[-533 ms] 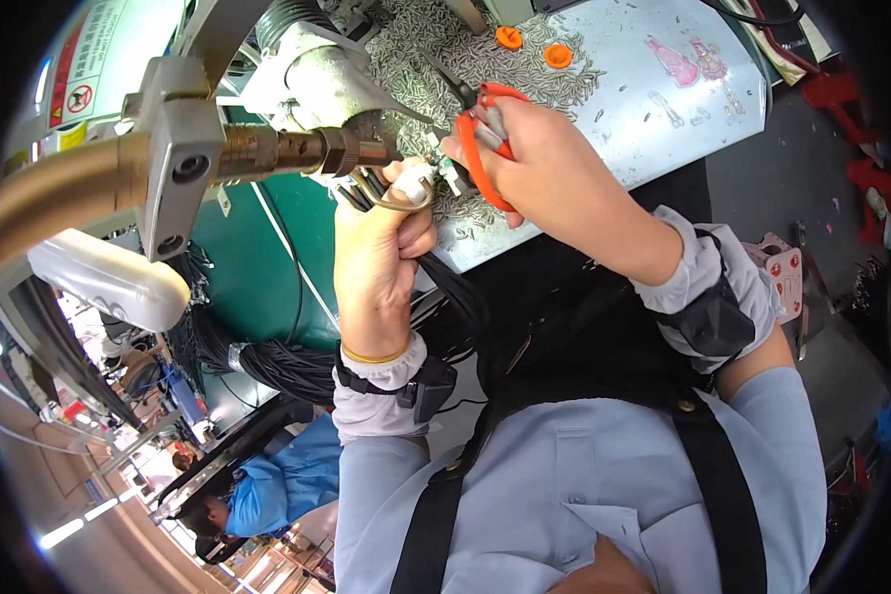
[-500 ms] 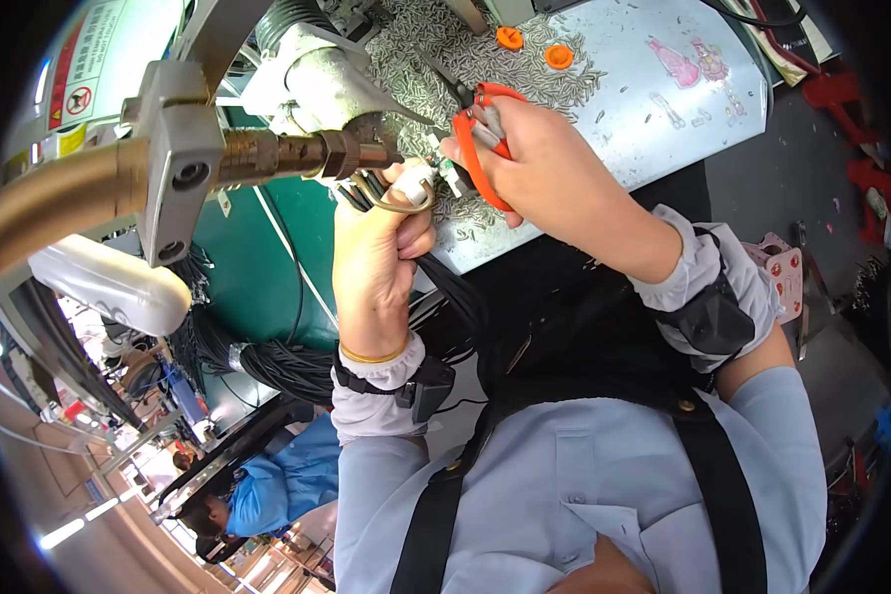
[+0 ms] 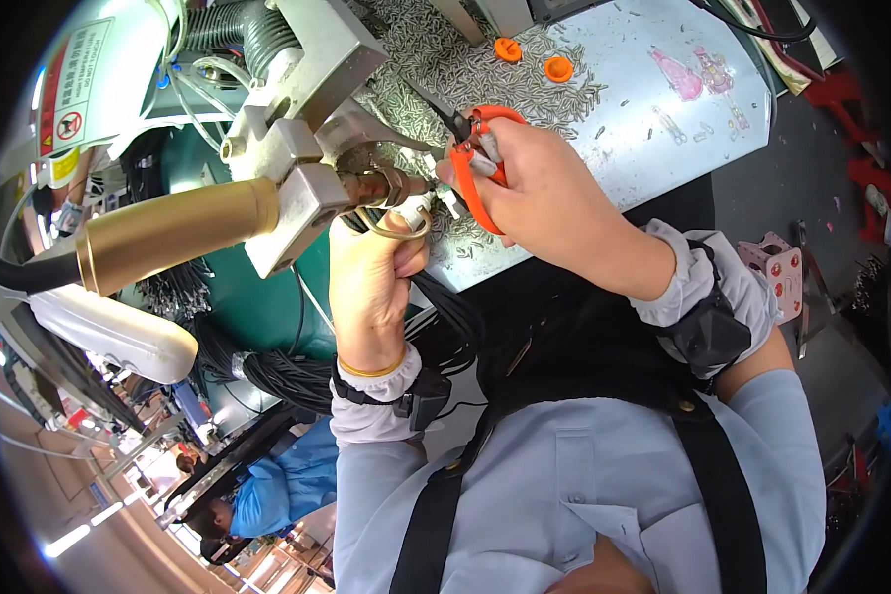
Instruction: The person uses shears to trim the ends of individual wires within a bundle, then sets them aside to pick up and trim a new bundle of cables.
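Observation:
My left hand (image 3: 371, 287) is closed around a black cable (image 3: 444, 302), with a tan loop (image 3: 398, 236) around its fingertips and a small white piece (image 3: 413, 210) beside them. Close above the fingertips is the metal tip of a soldering iron (image 3: 178, 233) with a brass-coloured body, clamped in a metal block (image 3: 292, 203). My right hand (image 3: 544, 183) grips orange-handled scissors (image 3: 477, 203), their dark blades pointing up and left. Its thumb and fingertips meet near the iron's tip beside a small pale part (image 3: 452, 203); what they pinch is partly hidden.
Many small metallic pieces (image 3: 525, 94) lie heaped on the light worktop (image 3: 643, 148), with two orange caps (image 3: 557, 68) among them. A ribbed hose (image 3: 267, 40) runs behind the iron. Bundled black cables (image 3: 287, 371) lie at left. A person in blue (image 3: 282, 490) sits farther off.
The soldering iron and its clamp block have swung right and downward, bringing the tip closer to my fingers. Both hands have shifted only slightly and keep their grips.

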Demonstrator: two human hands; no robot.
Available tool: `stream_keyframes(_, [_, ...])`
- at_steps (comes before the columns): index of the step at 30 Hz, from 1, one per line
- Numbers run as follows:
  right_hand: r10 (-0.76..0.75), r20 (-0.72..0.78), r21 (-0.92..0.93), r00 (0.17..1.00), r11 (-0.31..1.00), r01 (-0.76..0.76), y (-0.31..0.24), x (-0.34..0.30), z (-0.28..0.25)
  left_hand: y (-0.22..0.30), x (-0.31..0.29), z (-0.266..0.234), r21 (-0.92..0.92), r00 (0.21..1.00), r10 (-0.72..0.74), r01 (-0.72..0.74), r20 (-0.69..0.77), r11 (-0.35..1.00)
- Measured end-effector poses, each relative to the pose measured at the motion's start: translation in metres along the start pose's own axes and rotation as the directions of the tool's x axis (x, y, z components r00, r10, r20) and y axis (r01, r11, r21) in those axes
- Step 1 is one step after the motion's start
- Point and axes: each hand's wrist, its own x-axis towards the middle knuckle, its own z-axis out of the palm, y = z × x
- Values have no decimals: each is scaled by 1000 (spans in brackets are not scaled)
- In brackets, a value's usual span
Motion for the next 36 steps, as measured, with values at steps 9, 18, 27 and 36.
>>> stream_keyframes(9, [16, -14, 25, 1000, 1000, -16, 1, -3, 0, 2, -3, 4, 64, 1000, 3, -4, 9, 998])
stream_keyframes(18, [289, 225, 246, 930, 907, -342, -18, -27, -22, -12, -46, 16, -1, 998, 50, -50, -50, 999])
stream_keyframes(27, [-179, 185, -193, 966, 958, 214, -37, -50, -18, -41, -68, 32, 395, 950, 296, -310, 98, 865])
stream_keyframes(36, [-593, 119, -489, 796, 663, 567, -24, -61, -15, -27, -71, 30, -131, 992, 89, -77, 84, 988])
